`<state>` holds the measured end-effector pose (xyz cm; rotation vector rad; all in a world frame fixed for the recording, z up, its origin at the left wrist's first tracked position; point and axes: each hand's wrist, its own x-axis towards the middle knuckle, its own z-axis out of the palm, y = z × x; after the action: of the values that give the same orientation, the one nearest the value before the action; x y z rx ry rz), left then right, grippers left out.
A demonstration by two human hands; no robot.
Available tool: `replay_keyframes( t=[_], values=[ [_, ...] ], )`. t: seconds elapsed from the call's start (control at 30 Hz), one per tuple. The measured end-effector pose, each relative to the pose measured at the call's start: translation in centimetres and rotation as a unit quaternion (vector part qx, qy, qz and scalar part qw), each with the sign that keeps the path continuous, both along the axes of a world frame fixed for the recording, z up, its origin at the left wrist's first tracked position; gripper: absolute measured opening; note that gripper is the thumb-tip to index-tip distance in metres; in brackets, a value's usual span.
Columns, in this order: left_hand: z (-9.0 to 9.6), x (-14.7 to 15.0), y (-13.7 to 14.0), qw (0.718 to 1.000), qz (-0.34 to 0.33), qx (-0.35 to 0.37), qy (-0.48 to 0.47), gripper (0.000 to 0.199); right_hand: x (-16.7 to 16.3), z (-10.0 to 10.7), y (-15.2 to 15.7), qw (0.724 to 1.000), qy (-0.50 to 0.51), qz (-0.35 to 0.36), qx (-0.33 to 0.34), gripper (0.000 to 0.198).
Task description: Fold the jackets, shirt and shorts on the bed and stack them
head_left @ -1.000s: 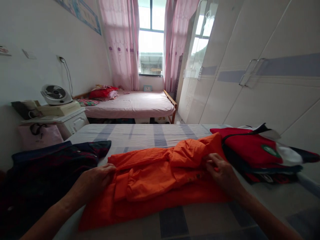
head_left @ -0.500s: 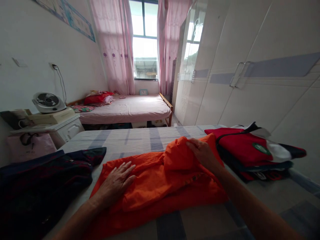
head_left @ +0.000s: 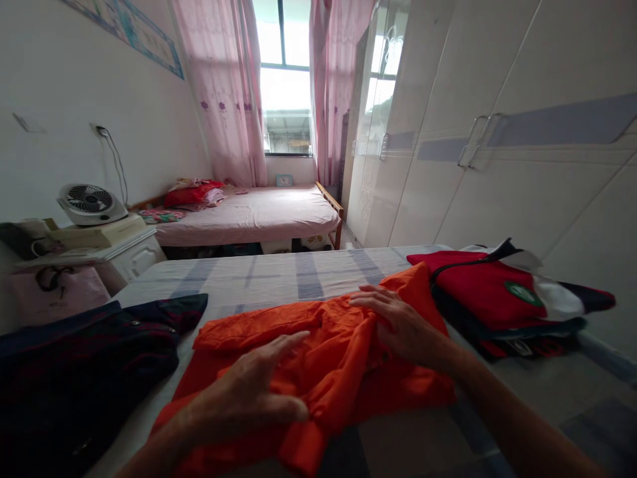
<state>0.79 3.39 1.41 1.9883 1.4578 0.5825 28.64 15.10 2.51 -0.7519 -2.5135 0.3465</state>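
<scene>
Left grip (head_left: pixel 259 385) spread over shirt (head_left: pixel 343 372); right grip (head_left: pixel 385 318) on it, perhaps steadying; can't tell if pinching. Pile (head_left: pixel 478 292) beyond right grip, likely leaving room.

I see a bright window (head_left: pixel 286 93) between pink curtains (head_left: pixel 223 86), pale wall (head_left: pixel 74 73) to left, white wardrobe (head_left: pixel 507 199) to right; far bed (head_left: pixel 263 212), wooden-framed, stands before the window.

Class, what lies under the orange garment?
The orange garment lies on a blue-and-white patterned sheet, seen beyond its far and near edges; whatever is directly beneath its middle is covered.
</scene>
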Motion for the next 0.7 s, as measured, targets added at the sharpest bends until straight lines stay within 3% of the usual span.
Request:
replay_keyframes(
  t=[0.1, 0.2, 0.27, 0.37, 0.47, 0.53, 0.6, 0.63, 0.7],
  values=[
    [-0.9, 2.7, -2.0, 0.975, -0.067, 0.156, 0.146, 0.099, 1.5, -0.9, 1.6, 0.998, -0.028, -0.047, 0.035, 0.067],
    [-3.0, 4.8, -3.0, 0.915, -0.136, 0.295, 0.24, 0.079, 1.9, -2.4, 3.1, 0.997, -0.04, -0.062, 0.025, 0.055],
    [-4.6, 5.8, -3.2, 0.88, -0.137, 0.352, 0.287, 0.063, 1.5, -3.3, 3.8, 0.998, -0.021, -0.062, 0.012, 0.04],
    [-6.6, 6.7, -3.5, 0.858, -0.125, 0.392, 0.308, 0.043, 0.9, -3.6, 3.9, 0.998, 0.02, -0.053, -0.011, 0.026],
    [-6.6, 7.5, -3.8, 0.871, -0.13, 0.384, 0.278, 0.03, 0.6, -2.8, 3.5, 0.996, 0.04, -0.061, -0.05, 0.022],
    [-5.1, 7.4, -3.8, 0.915, -0.102, 0.329, 0.211, 0.022, 0.6, -2.1, 3.4, 0.994, 0.04, -0.073, -0.076, 0.02],
    [-2.9, 6.5, -3.6, 0.969, -0.015, 0.234, 0.076, 0.018, 0.3, -1.6, 3.6, 0.991, 0.038, -0.085, -0.093, 0.018],
    [-1.8, 5.6, -3.3, 0.983, 0.048, 0.18, -0.011, 0.019, 0.1, -1.5, 3.8, 0.991, 0.038, -0.09, -0.095, 0.019],
    [-0.2, 2.9, -2.7, 0.964, 0.177, 0.085, -0.179, 0.03, -0.7, -1.5, 4.4, 0.991, 0.046, -0.106, -0.074, 0.019]
  ],
)
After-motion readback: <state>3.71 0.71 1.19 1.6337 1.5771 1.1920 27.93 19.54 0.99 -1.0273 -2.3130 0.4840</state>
